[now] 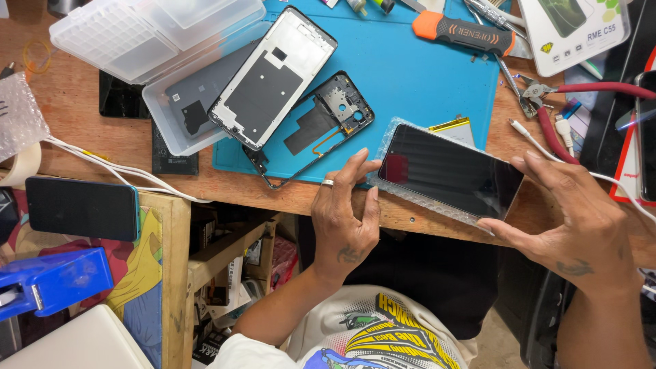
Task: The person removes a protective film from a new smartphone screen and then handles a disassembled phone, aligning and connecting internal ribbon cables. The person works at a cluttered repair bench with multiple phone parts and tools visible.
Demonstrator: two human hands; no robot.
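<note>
- Both hands are on the dark phone screen panel (451,171), which I see held level above the front edge of the worktop (171,160).
- Left hand (345,219) grips the panel's left short end: fingertips curl onto its upper left corner, the thumb presses beside its lower left corner, and a ring sits on one finger.
- Right hand (581,222) grips the right short end, with the index finger over the top right corner and the thumb under the lower right corner.
- Under the panel lies a piece of bubble wrap (417,195), its edge showing along the panel's lower side and left end.
- Just behind the panel, a yellowish flat battery (456,130) peeks out on the blue work mat (417,75).
- On the mat to the left I see a black phone mid-frame (321,123) and a larger silver phone frame (273,78), the silver one overlapping the black one's corner.
- A clear plastic box (157,34) sits at the top left, partly over the silver frame's side.
- An orange and grey opening tool (465,31) lies at the mat's far edge.
- Red-handled pliers (567,113) rest to the right of the mat, near my right hand.
- A dark phone (82,208) lies face down on the lower surface at the left, with a blue stapler (51,280) below it.
</note>
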